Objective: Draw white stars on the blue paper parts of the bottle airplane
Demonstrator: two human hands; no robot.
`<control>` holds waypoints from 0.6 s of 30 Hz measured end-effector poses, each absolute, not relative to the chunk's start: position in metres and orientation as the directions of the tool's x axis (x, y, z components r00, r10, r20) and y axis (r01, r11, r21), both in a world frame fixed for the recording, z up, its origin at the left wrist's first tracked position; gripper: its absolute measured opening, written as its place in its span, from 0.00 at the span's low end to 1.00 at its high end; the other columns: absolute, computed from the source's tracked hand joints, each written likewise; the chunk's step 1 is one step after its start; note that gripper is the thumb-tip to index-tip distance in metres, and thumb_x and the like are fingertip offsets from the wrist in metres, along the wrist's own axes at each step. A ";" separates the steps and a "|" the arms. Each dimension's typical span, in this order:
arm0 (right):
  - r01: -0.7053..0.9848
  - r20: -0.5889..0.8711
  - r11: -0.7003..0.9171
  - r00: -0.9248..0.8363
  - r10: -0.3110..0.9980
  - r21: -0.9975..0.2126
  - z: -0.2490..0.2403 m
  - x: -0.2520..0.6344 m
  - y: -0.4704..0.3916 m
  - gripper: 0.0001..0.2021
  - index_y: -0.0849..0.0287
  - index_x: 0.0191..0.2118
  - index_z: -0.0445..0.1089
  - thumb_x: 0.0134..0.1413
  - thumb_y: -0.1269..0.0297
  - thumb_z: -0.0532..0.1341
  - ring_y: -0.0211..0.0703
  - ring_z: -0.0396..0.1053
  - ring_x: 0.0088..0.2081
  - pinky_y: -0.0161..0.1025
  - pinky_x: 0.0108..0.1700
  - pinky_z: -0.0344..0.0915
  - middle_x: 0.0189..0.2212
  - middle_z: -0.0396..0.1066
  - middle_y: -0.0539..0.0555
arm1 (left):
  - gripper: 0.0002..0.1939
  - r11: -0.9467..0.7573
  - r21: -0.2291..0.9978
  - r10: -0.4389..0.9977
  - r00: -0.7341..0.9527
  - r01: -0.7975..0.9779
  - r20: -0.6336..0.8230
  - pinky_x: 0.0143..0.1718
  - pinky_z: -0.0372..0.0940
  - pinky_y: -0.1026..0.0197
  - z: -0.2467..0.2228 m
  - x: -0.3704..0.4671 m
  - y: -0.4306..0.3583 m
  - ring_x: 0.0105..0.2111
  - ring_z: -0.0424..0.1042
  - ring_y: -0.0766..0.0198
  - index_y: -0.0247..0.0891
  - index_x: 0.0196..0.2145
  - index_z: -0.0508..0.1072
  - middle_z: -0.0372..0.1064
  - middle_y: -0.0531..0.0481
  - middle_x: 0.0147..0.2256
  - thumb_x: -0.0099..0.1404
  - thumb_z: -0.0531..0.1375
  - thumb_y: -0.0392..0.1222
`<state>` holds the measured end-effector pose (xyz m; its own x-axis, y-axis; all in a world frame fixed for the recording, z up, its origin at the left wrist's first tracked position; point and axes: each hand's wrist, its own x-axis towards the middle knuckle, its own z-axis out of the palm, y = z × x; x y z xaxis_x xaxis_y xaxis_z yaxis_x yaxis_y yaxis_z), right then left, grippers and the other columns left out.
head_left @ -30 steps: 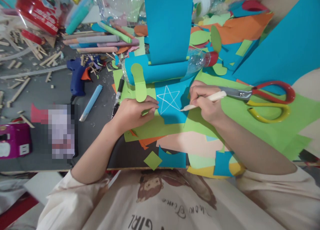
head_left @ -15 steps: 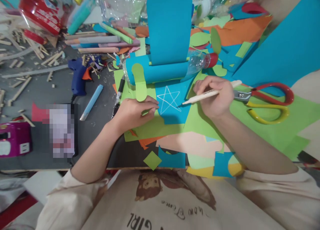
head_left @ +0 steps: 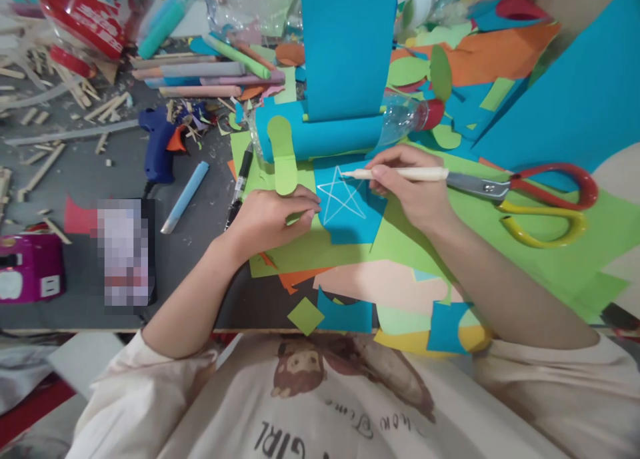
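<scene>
I'm at a craft workspace: my tabletop [head_left: 100, 172] is strewn with paper scraps [head_left: 305, 316], a glue gun [head_left: 157, 142], scissors [head_left: 540, 196], markers [head_left: 200, 69] and wooden sticks [head_left: 45, 166].

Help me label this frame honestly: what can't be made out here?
All in the head view:
- Pen grip: the right hand covers its middle, so finger placement is unclear.
- Blue paper with the star: its left edge lies under the left hand.
- Object on the grey table: pixelated, unreadable.
- Red container: cut off by the top edge.
- Scissors blade tips: behind the right hand.
</scene>
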<state>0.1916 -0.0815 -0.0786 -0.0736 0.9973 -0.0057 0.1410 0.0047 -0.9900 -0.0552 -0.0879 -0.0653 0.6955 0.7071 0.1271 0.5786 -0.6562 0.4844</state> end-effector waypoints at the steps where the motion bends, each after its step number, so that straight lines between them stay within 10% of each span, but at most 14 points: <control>1: 0.150 0.002 0.014 -0.079 0.997 -0.989 -0.078 0.192 -0.081 0.10 0.54 0.31 0.76 0.51 0.53 0.69 0.40 0.71 0.27 0.40 0.29 0.71 0.25 0.75 0.50 | 0.18 -0.657 0.488 0.706 0.696 0.574 0.131 0.23 0.60 0.65 -0.065 -0.055 -0.088 0.28 0.78 0.65 0.38 0.38 0.79 0.80 0.48 0.42 0.72 0.49 0.43; 8: 0.169 -0.011 0.004 -0.088 0.996 -0.986 -0.076 0.192 -0.083 0.12 0.55 0.34 0.79 0.52 0.52 0.69 0.41 0.72 0.28 0.39 0.29 0.70 0.28 0.77 0.52 | 0.18 -0.679 0.478 0.691 0.706 0.558 0.157 0.20 0.57 0.65 -0.063 -0.056 -0.088 0.19 0.72 0.70 0.37 0.36 0.79 0.80 0.48 0.42 0.72 0.50 0.42; 18: 0.262 0.007 0.032 -0.093 0.996 -0.965 -0.076 0.191 -0.083 0.11 0.55 0.33 0.79 0.53 0.53 0.68 0.40 0.70 0.27 0.38 0.26 0.66 0.28 0.77 0.52 | 0.16 -0.658 0.512 0.699 0.700 0.551 0.145 0.32 0.68 0.63 -0.064 -0.057 -0.087 0.36 0.80 0.60 0.39 0.38 0.79 0.80 0.47 0.42 0.72 0.51 0.42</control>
